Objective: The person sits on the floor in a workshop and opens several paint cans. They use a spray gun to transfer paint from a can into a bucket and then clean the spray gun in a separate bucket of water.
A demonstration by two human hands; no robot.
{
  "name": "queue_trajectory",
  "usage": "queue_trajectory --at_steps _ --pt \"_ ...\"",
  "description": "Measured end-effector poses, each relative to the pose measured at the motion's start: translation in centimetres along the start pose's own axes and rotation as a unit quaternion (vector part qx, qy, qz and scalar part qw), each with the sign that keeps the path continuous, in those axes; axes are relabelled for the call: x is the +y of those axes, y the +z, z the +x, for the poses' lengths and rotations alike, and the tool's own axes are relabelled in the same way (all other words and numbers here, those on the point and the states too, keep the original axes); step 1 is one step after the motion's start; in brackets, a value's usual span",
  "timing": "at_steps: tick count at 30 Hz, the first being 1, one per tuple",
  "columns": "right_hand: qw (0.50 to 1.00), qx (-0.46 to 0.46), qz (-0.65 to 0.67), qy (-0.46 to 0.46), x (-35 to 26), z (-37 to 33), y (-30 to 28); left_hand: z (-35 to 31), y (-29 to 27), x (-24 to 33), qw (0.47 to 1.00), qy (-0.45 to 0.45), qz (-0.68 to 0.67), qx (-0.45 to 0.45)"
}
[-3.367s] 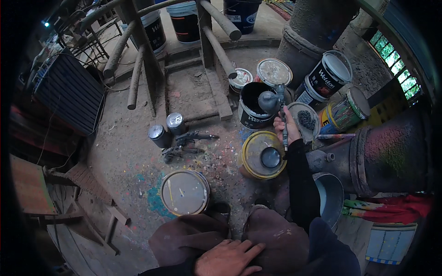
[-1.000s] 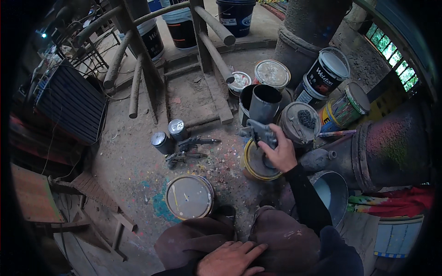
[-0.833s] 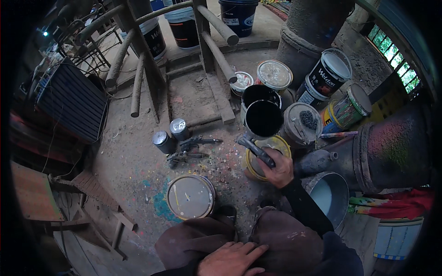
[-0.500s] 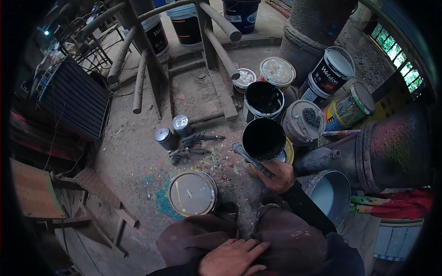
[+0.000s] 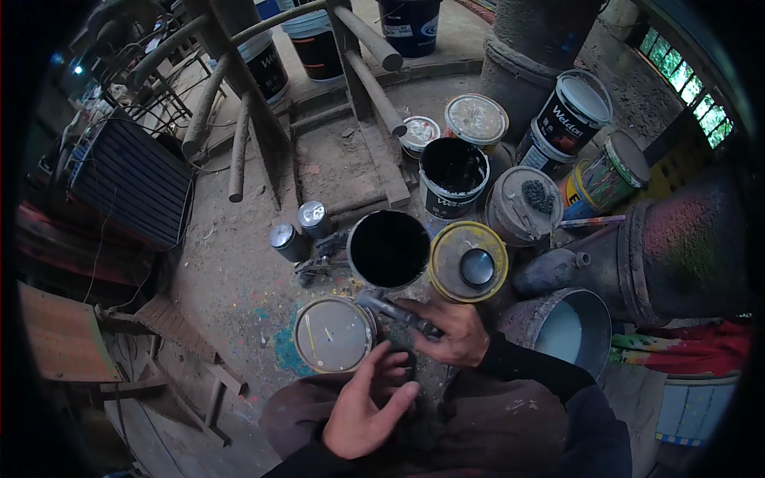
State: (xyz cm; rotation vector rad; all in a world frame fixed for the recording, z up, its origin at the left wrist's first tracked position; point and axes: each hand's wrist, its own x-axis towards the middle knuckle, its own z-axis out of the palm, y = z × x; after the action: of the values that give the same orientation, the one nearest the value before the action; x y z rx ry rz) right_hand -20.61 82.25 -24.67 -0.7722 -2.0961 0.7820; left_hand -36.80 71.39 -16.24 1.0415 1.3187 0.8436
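My right hand (image 5: 453, 333) is closed around a long grey metal tool (image 5: 398, 313) that looks like a spray gun. Just beyond it is an open can with a black inside (image 5: 389, 248); whether the hand also touches this can, or what holds it up, I cannot tell. My left hand (image 5: 370, 406) is raised over my lap, fingers apart, holding nothing, close to the tool. Between my left hand and the can sits a round lidded tub (image 5: 335, 334). A yellow-rimmed bucket (image 5: 468, 231) carries a small round metal-topped piece (image 5: 477, 267) on its lid.
Two small metal cups (image 5: 283, 237) stand by dark metal tools (image 5: 319, 267) on the paint-spotted floor. Several paint buckets cluster at the right, among them an open black-stained one (image 5: 454, 171). A basin of pale liquid (image 5: 562, 338) is beside my right arm. A wooden frame (image 5: 351, 127) stands ahead.
The black-inside can has shifted left, uncovering the yellow-rimmed bucket. My right hand and its tool have moved left and nearer me. My left hand has lifted off my lap and spread its fingers.
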Motion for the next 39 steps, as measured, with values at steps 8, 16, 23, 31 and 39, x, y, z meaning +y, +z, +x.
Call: queue_trajectory --at_steps 8,16,23,31,39 --pt "0.984 -0.072 0.103 -0.127 -3.6 1.1 2.9 0.9 -0.7 -1.5 0.919 -0.053 -0.324 0.219" --pt "0.986 -0.018 -0.034 -0.161 7.6 8.3 -3.5 1.5 -2.4 -1.0 0.859 0.036 -0.41 0.303" --pt "0.911 0.108 -0.373 0.14 32.0 14.0 -9.1 1.8 -2.4 1.1 0.833 0.008 -0.466 0.299" --pt "0.859 0.104 -0.487 0.118 36.6 15.6 -9.1 3.1 -2.4 2.0 0.827 -0.013 -0.466 0.313" --pt "0.879 0.024 -0.475 0.036 32.9 14.9 -8.4 3.0 -3.0 2.1 0.807 -0.018 -0.495 0.321"
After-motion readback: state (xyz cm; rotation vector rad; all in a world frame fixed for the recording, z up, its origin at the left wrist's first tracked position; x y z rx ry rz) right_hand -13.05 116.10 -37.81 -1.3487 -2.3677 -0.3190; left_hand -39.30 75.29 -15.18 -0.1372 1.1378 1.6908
